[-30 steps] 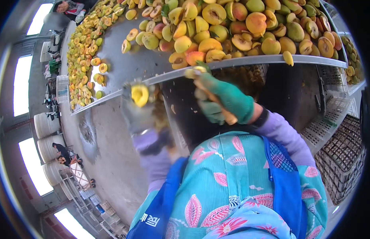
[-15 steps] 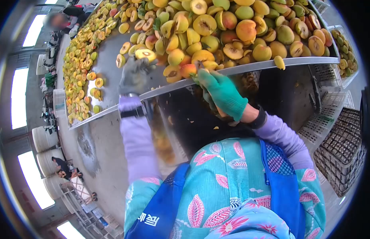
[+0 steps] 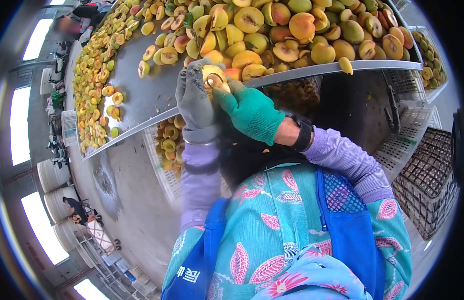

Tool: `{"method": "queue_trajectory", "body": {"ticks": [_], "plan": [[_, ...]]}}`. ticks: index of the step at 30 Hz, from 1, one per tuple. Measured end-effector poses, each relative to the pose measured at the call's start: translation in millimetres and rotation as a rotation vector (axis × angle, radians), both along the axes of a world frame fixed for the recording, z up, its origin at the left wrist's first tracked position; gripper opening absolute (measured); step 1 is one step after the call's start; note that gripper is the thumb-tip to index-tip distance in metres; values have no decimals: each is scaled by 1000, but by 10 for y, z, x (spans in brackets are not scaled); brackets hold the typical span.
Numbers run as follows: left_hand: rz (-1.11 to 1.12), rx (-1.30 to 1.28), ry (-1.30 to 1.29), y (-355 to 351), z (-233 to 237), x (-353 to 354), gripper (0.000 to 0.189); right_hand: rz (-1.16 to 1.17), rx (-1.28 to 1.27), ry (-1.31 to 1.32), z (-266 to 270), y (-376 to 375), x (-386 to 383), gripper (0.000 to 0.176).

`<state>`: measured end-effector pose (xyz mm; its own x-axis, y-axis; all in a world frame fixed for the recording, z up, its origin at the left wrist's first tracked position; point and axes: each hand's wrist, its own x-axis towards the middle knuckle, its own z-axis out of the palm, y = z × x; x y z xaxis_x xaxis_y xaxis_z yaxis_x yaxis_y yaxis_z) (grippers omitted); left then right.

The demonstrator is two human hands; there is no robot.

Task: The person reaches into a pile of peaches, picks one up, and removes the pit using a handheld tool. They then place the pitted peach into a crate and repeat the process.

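Observation:
My left hand [image 3: 194, 95], in a grey glove, is closed around a halved yellow peach [image 3: 212, 75], its cut face turned toward my right hand. My right hand [image 3: 254, 111], in a green glove, grips a small pitting tool with a curved metal loop [image 3: 217, 79], which touches the cut face. The tool's handle is hidden by the fingers. Both hands meet just above the front rim of the metal table [image 3: 159, 119]. Whole and halved peaches [image 3: 249, 20] are heaped behind them, some showing brown pit hollows.
More peach halves [image 3: 94, 82] spread along the table's left side. Below the rim stands a crate of halves [image 3: 169, 142]. Plastic crates [image 3: 424, 182] are stacked at the right, beside a white crate [image 3: 407, 142]. Another person [image 3: 79, 22] is at the far left.
My left hand has moved right and now holds a peach half close to my body. My right hand has shifted left and up, bringing the loop onto the fruit.

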<state>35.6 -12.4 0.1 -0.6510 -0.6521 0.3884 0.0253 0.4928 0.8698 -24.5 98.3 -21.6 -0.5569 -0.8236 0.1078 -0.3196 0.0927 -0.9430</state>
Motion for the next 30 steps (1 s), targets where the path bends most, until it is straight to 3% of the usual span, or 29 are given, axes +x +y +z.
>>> {"method": "queue_trajectory", "body": {"ticks": [6, 8, 11, 14, 16, 17, 20, 21, 24, 25, 28, 29, 30], "plan": [[61, 145, 96, 83, -1, -10, 27, -119, -21, -233, 56, -4, 117, 41], [4, 447, 205, 83, -50, -50, 31, -99, 8, -289, 63, 9, 84, 41], [-2, 385, 151, 82, -92, -87, 37, -83, -133, -184, -97, -3, 132, 41], [5, 278, 319, 108, -143, -181, 28, -56, -93, -295, -104, -47, 39, 41], [-60, 430, 264, 133, -40, -207, 28, 78, 8, -369, 95, 44, -199, 42], [-93, 501, 235, 127, 9, -203, 29, 91, 5, -292, -82, -11, -257, 45], [75, 657, 70, 39, 37, -186, 31, 56, -22, -868, 116, -8, 8, 38], [137, 553, -24, -16, 45, -183, 30, 99, -107, -1454, 401, -9, 19, 35], [-60, 570, -205, -134, 80, -212, 28, 258, -19, -1506, 195, 62, -83, 34], [-54, 555, -239, -71, 113, -290, 29, 175, 51, -1292, 180, -28, -2, 37], [-128, 559, -310, -106, 94, -362, 34, 46, -6, -1386, 232, -28, 46, 40], [-253, 619, -363, -195, 103, -361, 33, 89, -3, -1421, 218, -27, 32, 40], [-319, 504, -395, -266, 32, -356, 32, 131, 3, -1458, 181, -22, 7, 40]]}}
